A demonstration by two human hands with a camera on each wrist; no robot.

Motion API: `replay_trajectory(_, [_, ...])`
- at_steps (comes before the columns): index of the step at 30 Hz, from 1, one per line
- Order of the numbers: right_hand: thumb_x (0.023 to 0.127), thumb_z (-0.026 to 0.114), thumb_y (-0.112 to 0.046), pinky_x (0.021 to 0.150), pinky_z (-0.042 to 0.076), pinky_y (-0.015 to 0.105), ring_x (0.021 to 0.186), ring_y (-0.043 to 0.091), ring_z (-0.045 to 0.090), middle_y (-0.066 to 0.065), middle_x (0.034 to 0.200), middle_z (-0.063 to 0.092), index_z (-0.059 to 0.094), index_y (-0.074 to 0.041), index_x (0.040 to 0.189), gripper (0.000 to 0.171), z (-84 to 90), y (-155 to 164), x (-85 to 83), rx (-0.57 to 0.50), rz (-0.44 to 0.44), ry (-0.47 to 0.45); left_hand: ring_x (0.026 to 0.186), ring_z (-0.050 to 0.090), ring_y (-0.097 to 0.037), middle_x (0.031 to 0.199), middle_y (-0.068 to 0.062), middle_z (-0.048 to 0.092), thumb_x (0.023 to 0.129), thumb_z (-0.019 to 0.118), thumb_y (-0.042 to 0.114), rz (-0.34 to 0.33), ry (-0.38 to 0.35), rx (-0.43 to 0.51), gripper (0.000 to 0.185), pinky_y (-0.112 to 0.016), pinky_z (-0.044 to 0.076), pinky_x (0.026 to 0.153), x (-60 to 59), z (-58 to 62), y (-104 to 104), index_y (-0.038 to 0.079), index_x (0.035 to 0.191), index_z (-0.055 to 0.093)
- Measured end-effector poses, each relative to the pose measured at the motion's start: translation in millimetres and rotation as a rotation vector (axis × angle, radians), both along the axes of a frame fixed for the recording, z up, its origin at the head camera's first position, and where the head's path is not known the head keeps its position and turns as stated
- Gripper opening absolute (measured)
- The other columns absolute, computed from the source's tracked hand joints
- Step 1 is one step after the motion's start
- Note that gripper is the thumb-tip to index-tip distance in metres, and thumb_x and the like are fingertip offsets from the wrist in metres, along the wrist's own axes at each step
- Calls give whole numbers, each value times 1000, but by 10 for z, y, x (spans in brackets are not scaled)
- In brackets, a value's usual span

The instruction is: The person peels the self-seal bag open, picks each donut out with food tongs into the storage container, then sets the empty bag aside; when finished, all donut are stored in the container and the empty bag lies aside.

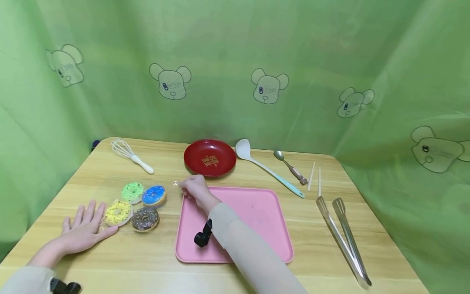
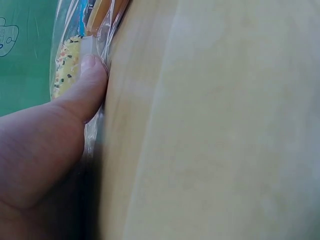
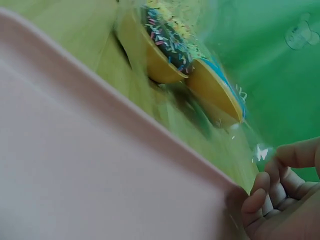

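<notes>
A clear plastic bag [image 3: 256, 142] holds toy donuts with sprinkles: a green donut [image 1: 127, 192], a blue donut [image 1: 148, 197], a yellow donut [image 1: 111, 212] and a dark brown donut [image 1: 137, 220]. My left hand [image 1: 82, 230] lies palm down with fingers spread at the bag's left side. Its thumb [image 2: 92, 75] presses the film beside the yellow donut. Above the far left corner of the pink tray [image 1: 257, 228], my right hand [image 1: 198, 190] pinches the bag's right end between thumb and fingertips; the other fingers are curled.
Behind the tray sits a red plate [image 1: 225, 151], with a white whisk [image 1: 125, 152] off to its left. To the right lie a ladle [image 1: 264, 167], a small spoon [image 1: 290, 166], two white sticks [image 1: 311, 175] and metal tongs [image 1: 343, 232]. A green curtain [image 1: 220, 41] surrounds the table.
</notes>
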State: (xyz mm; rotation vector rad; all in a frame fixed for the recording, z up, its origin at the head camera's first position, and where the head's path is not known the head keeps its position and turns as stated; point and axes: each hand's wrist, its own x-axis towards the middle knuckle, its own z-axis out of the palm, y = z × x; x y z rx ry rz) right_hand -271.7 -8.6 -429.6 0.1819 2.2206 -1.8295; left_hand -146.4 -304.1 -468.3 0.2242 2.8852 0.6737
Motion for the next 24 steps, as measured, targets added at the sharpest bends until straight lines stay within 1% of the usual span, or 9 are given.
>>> replay_trajectory(4, [78, 61, -2, 39, 36, 21, 45, 12, 46, 6, 58, 56, 62, -3, 74, 4, -13, 74, 2, -55, -1, -46, 125, -19, -57, 144, -35, -15, 91, 44, 57, 2, 5, -1, 94, -74, -20, 86, -5, -27, -18, -4, 145, -3])
replay_trajectory(6, [78, 60, -2, 38, 36, 21, 44, 12, 46, 6, 58, 57, 62, -1, 77, 2, -22, 97, 10, -61, 7, -73, 125, -20, -57, 144, -34, -16, 91, 44, 57, -2, 1, 3, 94, -74, -20, 85, -6, -43, -31, -3, 145, -4])
replay_trajectory(13, [79, 61, -1, 36, 35, 20, 42, 12, 46, 6, 59, 57, 62, 3, 83, 6, -43, 74, 23, -39, 17, -113, 124, -22, -57, 144, -34, -17, 91, 45, 56, -5, -19, 9, 93, -75, -18, 84, 46, -28, -133, -1, 145, -5])
replay_trajectory(18, [80, 61, -1, 36, 36, 20, 42, 12, 47, 6, 58, 57, 64, 5, 85, 9, -47, 94, -1, -44, -13, -115, 123, -22, -58, 144, -34, -17, 92, 46, 53, -7, -22, 27, 92, -76, -17, 84, 57, 2, -181, -1, 145, -4])
replay_trajectory(21, [81, 61, -3, 38, 36, 21, 44, 13, 47, 6, 59, 57, 65, 6, 88, 13, -34, 148, -23, -43, -13, -99, 123, -19, -60, 143, -36, -14, 90, 49, 53, -3, 1, 30, 93, -77, -15, 84, 42, 8, -183, -5, 144, -1])
replay_trajectory(24, [82, 60, -5, 39, 37, 21, 45, 13, 48, 6, 59, 57, 65, 7, 92, 16, 0, 227, -34, -39, 8, -77, 122, -11, -63, 141, -41, -8, 89, 52, 52, -2, 37, 26, 95, -78, -11, 85, 20, 21, -165, -10, 142, 3])
